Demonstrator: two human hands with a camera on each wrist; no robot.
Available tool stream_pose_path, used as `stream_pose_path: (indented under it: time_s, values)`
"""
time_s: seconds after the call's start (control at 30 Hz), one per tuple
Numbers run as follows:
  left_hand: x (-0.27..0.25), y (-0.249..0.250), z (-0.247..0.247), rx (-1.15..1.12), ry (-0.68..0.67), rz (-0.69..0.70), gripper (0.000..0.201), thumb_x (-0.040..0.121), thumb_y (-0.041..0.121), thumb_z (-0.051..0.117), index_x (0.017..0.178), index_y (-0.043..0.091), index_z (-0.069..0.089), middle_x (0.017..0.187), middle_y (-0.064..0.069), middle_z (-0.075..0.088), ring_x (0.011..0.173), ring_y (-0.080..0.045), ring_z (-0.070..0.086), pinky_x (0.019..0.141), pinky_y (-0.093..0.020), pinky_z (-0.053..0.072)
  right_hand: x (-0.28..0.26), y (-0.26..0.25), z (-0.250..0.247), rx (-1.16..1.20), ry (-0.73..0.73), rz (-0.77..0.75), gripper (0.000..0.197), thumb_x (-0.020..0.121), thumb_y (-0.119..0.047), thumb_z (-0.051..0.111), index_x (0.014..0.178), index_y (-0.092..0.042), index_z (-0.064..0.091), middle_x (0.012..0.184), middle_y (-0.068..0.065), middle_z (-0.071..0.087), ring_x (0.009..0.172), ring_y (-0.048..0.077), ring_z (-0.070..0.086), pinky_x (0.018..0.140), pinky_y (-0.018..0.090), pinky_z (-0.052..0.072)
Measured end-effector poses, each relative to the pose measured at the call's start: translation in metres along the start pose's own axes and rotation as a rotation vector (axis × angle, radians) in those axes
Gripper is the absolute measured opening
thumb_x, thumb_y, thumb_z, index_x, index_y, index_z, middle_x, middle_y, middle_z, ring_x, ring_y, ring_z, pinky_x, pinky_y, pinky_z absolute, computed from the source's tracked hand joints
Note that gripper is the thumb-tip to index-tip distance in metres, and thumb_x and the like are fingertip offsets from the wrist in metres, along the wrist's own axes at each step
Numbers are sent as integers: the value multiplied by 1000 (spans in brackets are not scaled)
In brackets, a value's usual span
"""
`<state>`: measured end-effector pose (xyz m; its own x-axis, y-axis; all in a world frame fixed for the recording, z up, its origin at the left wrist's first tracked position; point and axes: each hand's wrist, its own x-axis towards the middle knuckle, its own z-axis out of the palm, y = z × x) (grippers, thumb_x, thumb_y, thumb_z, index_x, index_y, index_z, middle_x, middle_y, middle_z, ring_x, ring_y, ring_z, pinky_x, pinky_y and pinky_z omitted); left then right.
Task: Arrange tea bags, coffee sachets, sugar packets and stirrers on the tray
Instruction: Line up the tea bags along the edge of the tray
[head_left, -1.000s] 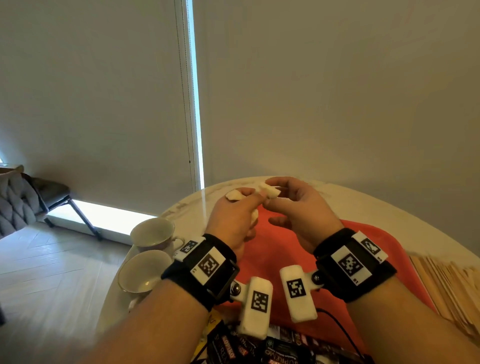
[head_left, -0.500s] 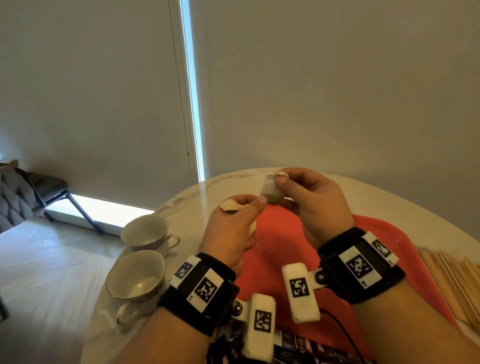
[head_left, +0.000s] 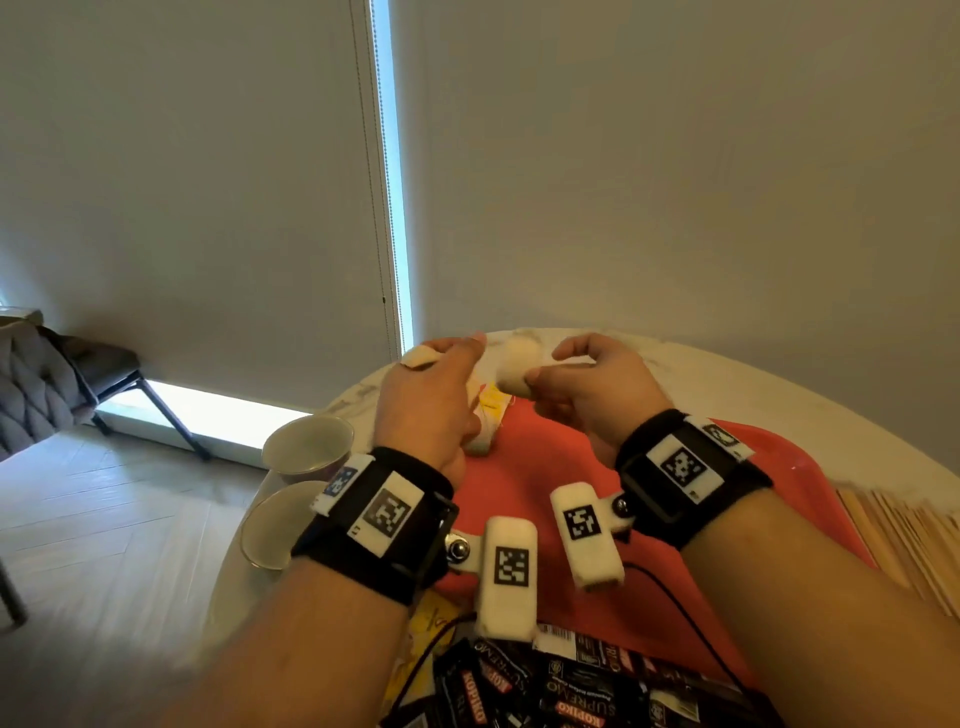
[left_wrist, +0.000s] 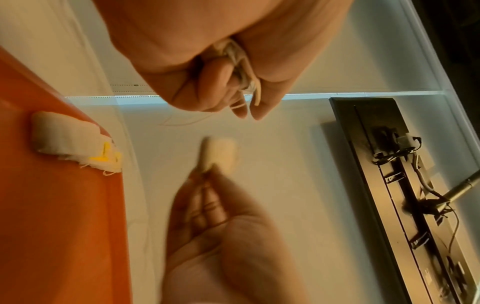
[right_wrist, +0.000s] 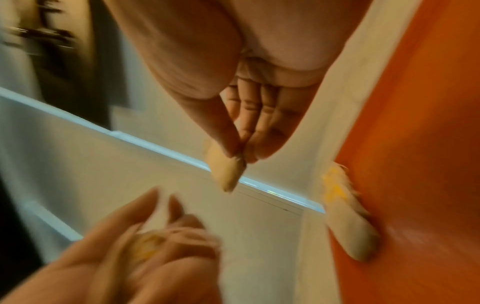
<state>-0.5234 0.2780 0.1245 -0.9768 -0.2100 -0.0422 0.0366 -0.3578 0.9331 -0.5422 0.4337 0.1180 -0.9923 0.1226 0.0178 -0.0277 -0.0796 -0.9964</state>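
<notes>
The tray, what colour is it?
The tray is orange-red; the head view shows it best.

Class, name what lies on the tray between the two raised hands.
A tea bag with a yellow tag lies on the red tray's far edge, seen in the head view.

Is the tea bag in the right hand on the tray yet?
No. The right hand pinches the tea bag in the air above the table, past the tray. Another tea bag already lies there.
</notes>
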Motion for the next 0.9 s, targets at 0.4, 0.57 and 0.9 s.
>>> stream_pose_path:
  time_s: [0.4,0.57,0.9]
  values:
    - [2,32,-32,-49,37,-47,10,95,21,73,93,18,64,62,2,51,47,-10,39,41,-23,30,22,48,38,-539,-70,225,18,76,-5,85,68,-14,71,78,13,76,70,25,70,77,41,60]
    - [0,33,-33,-37,24,-58,10,95,21,73,92,17,64,63,1,51,48,-10,39,43,-24,29,22,51,50,-514,-78,304,14,79,2,81,75,-7,71,80,16,74,74,28,72,82,46,63]
    - [-1,26,-32,-9,-19,-115,15,94,20,71,87,16,59,60,0,48,45,-11,37,41,-23,25,15,36,49,-443,-140,432,8,97,-6,64,90,-3,61,77,11,63,68,21,63,65,29,55]
